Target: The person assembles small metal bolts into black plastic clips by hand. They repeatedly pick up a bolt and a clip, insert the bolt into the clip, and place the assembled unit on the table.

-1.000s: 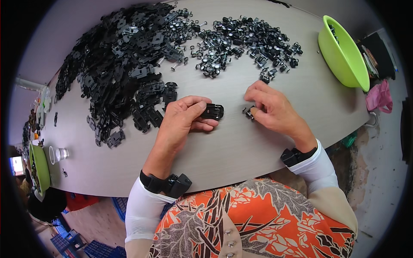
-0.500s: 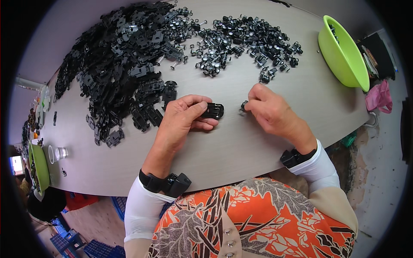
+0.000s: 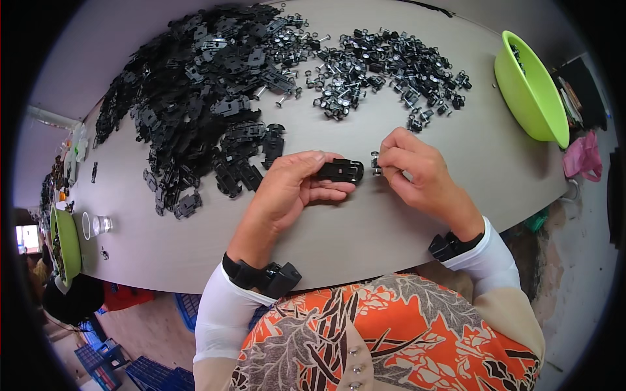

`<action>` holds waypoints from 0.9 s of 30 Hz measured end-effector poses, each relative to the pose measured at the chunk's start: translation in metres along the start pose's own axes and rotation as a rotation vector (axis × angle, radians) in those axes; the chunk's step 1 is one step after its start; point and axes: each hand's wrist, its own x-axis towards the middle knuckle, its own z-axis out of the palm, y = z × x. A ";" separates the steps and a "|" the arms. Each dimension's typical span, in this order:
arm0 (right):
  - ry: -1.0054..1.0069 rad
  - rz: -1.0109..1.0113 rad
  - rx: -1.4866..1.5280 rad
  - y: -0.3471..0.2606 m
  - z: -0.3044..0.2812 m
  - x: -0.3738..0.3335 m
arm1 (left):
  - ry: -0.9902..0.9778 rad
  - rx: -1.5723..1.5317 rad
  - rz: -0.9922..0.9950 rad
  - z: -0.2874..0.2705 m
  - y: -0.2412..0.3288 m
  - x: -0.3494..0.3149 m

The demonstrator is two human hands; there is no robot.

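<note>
Part [image 3: 342, 171] in the left hand [image 3: 295, 182] is black, oblong and round-ended.

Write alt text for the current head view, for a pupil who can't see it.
A person's left hand holds a black part over a pale table; the right hand pinches a small wheeled axle near it. Beyond lie a heap of black parts and a cluster of wheeled axles, with a green basin at right.

Light is even, quite bright over the table [image 3: 339, 244]; shadows are soft. The axles [image 3: 375, 65] glint. Straight edges bend near the dark rim.
</note>
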 end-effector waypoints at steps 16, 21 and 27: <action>0.033 -0.015 0.086 -0.028 0.025 0.019 | -0.104 -0.234 -0.021 -0.004 -0.014 0.001; -0.003 -0.019 0.060 -0.029 0.025 0.019 | -0.041 -0.059 0.025 0.006 -0.015 -0.002; -0.072 -0.084 0.114 -0.029 0.026 0.019 | -0.021 0.097 0.101 0.007 -0.016 -0.009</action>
